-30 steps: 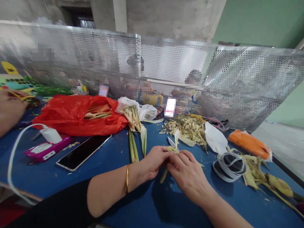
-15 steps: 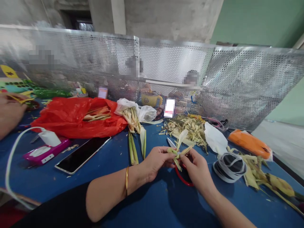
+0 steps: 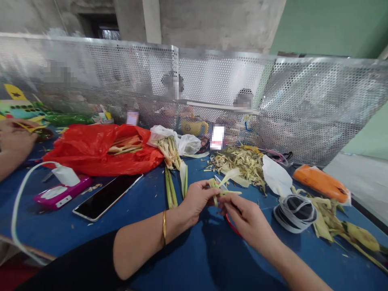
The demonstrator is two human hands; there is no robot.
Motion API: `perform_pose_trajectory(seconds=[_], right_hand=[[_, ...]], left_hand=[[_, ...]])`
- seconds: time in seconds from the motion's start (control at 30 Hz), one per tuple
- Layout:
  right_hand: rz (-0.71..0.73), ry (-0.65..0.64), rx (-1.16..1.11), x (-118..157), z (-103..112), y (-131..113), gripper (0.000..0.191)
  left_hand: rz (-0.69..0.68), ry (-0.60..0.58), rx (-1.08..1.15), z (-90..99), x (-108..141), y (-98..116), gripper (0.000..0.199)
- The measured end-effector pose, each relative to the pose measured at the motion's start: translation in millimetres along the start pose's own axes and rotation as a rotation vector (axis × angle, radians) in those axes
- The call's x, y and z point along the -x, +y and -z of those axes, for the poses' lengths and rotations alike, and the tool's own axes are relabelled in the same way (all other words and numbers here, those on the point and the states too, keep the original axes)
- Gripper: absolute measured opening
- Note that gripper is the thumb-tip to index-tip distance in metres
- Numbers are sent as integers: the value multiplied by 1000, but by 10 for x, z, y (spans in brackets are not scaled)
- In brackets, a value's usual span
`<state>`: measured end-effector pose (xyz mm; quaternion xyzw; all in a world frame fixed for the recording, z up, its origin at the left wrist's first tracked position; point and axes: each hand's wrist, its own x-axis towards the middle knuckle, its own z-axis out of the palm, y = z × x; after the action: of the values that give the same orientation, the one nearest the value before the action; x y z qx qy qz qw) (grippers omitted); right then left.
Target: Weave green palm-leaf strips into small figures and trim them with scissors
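My left hand (image 3: pixel 197 200), a gold bangle at its wrist, pinches a small folded knot of pale green leaf strips (image 3: pixel 214 189). Close beside it, my right hand (image 3: pixel 242 210) has its fingers closed at the lower side of the same strips; its fingertips are partly hidden. Loose strip ends stick out up and to the right. Under my hands are red-handled scissors (image 3: pixel 233 227), mostly covered, with a blade tip showing behind the knot. Left of my hands, green stalks (image 3: pixel 170 188) lie beside a bundle of dry leaf strips (image 3: pixel 169 152).
Leaf scraps (image 3: pixel 239 163) are heaped behind my hands. A roll of white-edged dark tape (image 3: pixel 294 214) and an orange packet (image 3: pixel 321 184) lie right. Left are a black phone (image 3: pixel 107 198), a purple power strip (image 3: pixel 62 196), a red bag (image 3: pixel 87 149) and another person's hand (image 3: pixel 16 139). A perforated metal screen (image 3: pixel 212 76) stands behind.
The knot has turned in my fingers and shifted slightly left. My right hand has rolled over, and its fingers have moved below the strips. The upright strip end now leans right.
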<state>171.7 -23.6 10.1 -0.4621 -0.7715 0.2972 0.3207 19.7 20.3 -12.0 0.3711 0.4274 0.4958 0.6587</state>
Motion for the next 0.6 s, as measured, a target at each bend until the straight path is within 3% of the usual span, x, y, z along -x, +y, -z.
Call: perform_pose_trajectory(seconds=[0.07,0.13,0.2,0.37,0.43,0.53,0.6], right_hand=[[-20,-95,-239,-30,38,-16,30],[-13,-121,-333,-50,67,-5,30],[63,-43,-210,-48,80,23,26],[295,324,414,-14,83,67,20],[336,407,587,-24,87,75,18],[303,368,644,-59,86,116,22],[194,283,618,-79,82,164,25]], left_hand=[[-3,-4,14,-12,20,4,31],[-28,-41,11,-28,46,8,32],[-48,-93,-16,-42,70,9,31],[-42,-173,-128,-54,107,-1,20],[-62,-194,-173,-56,116,2,13],[-85,-227,-215,-60,127,22,4],[-79,-254,-238,-60,131,33,2]])
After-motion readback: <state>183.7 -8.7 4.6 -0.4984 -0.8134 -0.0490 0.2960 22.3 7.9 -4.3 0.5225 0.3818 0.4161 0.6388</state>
